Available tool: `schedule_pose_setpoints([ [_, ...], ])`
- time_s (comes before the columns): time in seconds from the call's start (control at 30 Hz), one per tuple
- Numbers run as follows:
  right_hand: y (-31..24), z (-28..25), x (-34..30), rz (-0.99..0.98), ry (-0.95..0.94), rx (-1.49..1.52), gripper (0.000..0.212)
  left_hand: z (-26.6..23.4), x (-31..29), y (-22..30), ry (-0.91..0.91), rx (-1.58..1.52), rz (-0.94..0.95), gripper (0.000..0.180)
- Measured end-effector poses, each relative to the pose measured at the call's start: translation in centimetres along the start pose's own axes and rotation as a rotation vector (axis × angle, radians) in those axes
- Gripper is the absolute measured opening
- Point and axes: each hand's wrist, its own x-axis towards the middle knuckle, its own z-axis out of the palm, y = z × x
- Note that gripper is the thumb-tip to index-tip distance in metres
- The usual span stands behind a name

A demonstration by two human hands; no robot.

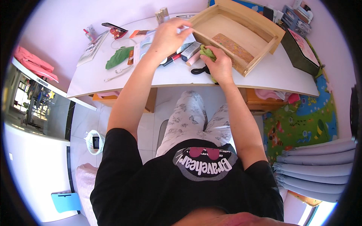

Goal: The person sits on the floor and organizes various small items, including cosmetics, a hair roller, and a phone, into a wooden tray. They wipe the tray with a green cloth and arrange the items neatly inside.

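My right hand (220, 67) is closed on a crumpled green cloth (207, 53), just beside the near left corner of a wooden drawer (247, 69). My left hand (168, 38) hovers over the small items, its thumb and fingers apart and reaching towards the drawer's left wall; I cannot tell whether they touch it. Inside the drawer lies a flat, pinkish speckled patch (233, 47). Between my hands are a grey box (191, 51), a pink tube (194, 59) and a red-and-black pen-like stick (171, 59). A black looped strap (200, 70) lies below the cloth.
The white desk (151, 80) also bears a green cloth piece (119, 57), a white cable (118, 73), a phone on a stand (114, 27) and gold-capped bottles (162, 16). A dark box (301, 52) stands at the right. A bin (94, 142) is on the floor.
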Motion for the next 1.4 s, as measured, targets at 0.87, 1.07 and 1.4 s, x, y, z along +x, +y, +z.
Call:
schedule_pose_setpoints([
  [0.87,-0.3,-0.8,0.0,-0.01,-0.038,0.113,0.036,7.9,5.7,-2.5,-0.03,0.045,-0.079,0.023],
  [1.07,-0.8,-1.2,-0.1,0.023,-0.096,0.149,0.036,-2.1,4.3,-18.3,0.45,0.247,-0.355,0.024],
  [1.4,-1.3,-2.2,0.1,0.066,-0.199,0.097,0.041,-12.3,1.5,-39.4,0.469,0.425,-0.929,0.062],
])
